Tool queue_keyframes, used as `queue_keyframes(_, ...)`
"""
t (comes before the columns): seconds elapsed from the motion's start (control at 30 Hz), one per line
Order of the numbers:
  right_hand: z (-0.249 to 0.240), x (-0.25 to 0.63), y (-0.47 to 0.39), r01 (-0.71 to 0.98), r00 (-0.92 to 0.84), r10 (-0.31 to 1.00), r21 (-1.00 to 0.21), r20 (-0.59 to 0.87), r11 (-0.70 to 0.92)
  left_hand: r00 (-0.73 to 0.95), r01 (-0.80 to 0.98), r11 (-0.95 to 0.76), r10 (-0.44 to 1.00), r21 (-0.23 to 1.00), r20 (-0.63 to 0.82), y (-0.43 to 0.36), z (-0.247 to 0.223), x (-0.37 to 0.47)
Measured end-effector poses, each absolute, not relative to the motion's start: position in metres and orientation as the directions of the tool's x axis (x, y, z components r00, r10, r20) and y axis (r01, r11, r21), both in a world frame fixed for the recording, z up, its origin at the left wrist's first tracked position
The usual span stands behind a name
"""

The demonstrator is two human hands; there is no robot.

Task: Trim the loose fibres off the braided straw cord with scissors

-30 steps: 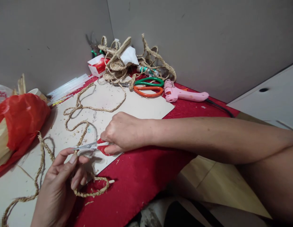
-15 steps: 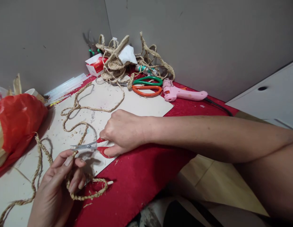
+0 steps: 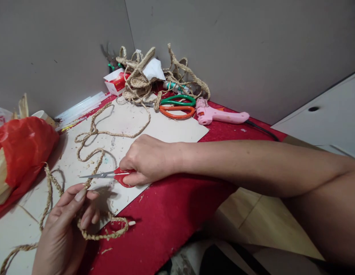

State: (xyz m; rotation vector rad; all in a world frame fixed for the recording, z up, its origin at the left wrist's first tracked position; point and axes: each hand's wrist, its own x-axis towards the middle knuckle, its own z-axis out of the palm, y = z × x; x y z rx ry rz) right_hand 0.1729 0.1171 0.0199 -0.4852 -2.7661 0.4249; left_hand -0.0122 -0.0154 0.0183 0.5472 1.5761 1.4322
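Observation:
My left hand (image 3: 70,217) pinches a braided straw cord (image 3: 94,165) between thumb and forefinger. From the pinch, one stretch of the cord winds away across the white board, while a short length loops below my fingers and ends in a pale tip over the red cloth. My right hand (image 3: 146,158) grips the red handles of small scissors (image 3: 102,175). Their blades point left and lie across the cord just above my left fingertips, nearly closed. I cannot tell whether they have cut into it.
A white board (image 3: 171,131) lies on red cloth (image 3: 154,225). Behind are tangled braids (image 3: 139,78), larger green-and-orange-handled scissors (image 3: 177,111), a pink glue gun (image 3: 220,115), a small box (image 3: 116,82) and clear sticks (image 3: 80,107). A red plastic bag (image 3: 28,145) stands at left.
The scissors have shifted slightly left, so their blades reach further past the cord, and the handles are closer together. My left hand still pinches the cord, a little further left and lower.

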Motion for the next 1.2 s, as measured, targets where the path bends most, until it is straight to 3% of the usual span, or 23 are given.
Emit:
queue_keyframes(0.1,0.015,0.169,0.118,0.228,-0.850,0.469,-0.633,0.241,0.739,-0.596,-0.024,0.228,0.778,0.973,-0.197,-0.018,0.016,-0.016)
queue_keyframes(0.17,0.011,0.165,0.115,0.171,-0.838,0.528,-0.850,0.141,0.498,-0.619,0.203,0.246,0.782,0.948,-0.071,-0.022,0.013,-0.016)
queue_keyframes(0.23,0.006,0.160,0.111,0.144,-0.851,0.526,-0.966,-0.009,0.216,-0.593,0.441,0.233,0.800,0.866,0.087,-0.029,0.010,-0.014)
queue_keyframes(0.3,0.003,0.156,0.106,0.138,-0.860,0.500,-0.990,-0.106,0.026,-0.513,0.650,0.148,0.809,0.745,0.287,-0.036,0.007,-0.010)
queue_keyframes(0.4,-0.001,0.152,0.100,0.093,-0.841,0.523,-0.989,-0.141,-0.117,-0.271,0.837,-0.052,0.827,0.545,0.494,-0.044,0.002,-0.005)
queue_keyframes(0.53,-0.003,0.148,0.094,0.038,-0.785,0.589,-0.964,-0.192,-0.264,-0.180,0.806,-0.183,0.829,0.563,0.529,-0.047,-0.003,-0.002)
queue_keyframes(0.7,-0.004,0.147,0.091,0.035,-0.839,0.481,-0.907,-0.255,-0.420,-0.408,0.588,-0.043,0.847,0.808,0.342,-0.048,0.002,0.014)
queue_keyframes(0.83,0.003,0.147,0.090,-0.031,-0.827,0.509,-0.886,-0.237,-0.463,-0.502,0.361,0.178,0.864,0.915,0.030,-0.044,0.012,0.020)
queue_keyframes(0.9,0.007,0.148,0.090,-0.098,-0.818,0.540,-0.879,-0.196,-0.467,-0.472,0.152,0.258,0.867,0.954,-0.159,-0.040,0.017,0.018)
queue_keyframes(1.03,0.009,0.149,0.091,-0.125,-0.816,0.561,-0.906,-0.138,-0.404,-0.287,-0.177,0.372,0.866,0.911,-0.409,-0.032,0.020,0.013)
queue_keyframes(1.2,0.007,0.149,0.092,-0.142,-0.824,0.563,-0.940,-0.061,-0.311,-0.237,-0.239,0.414,0.852,0.878,-0.466,-0.033,0.009,0.000)
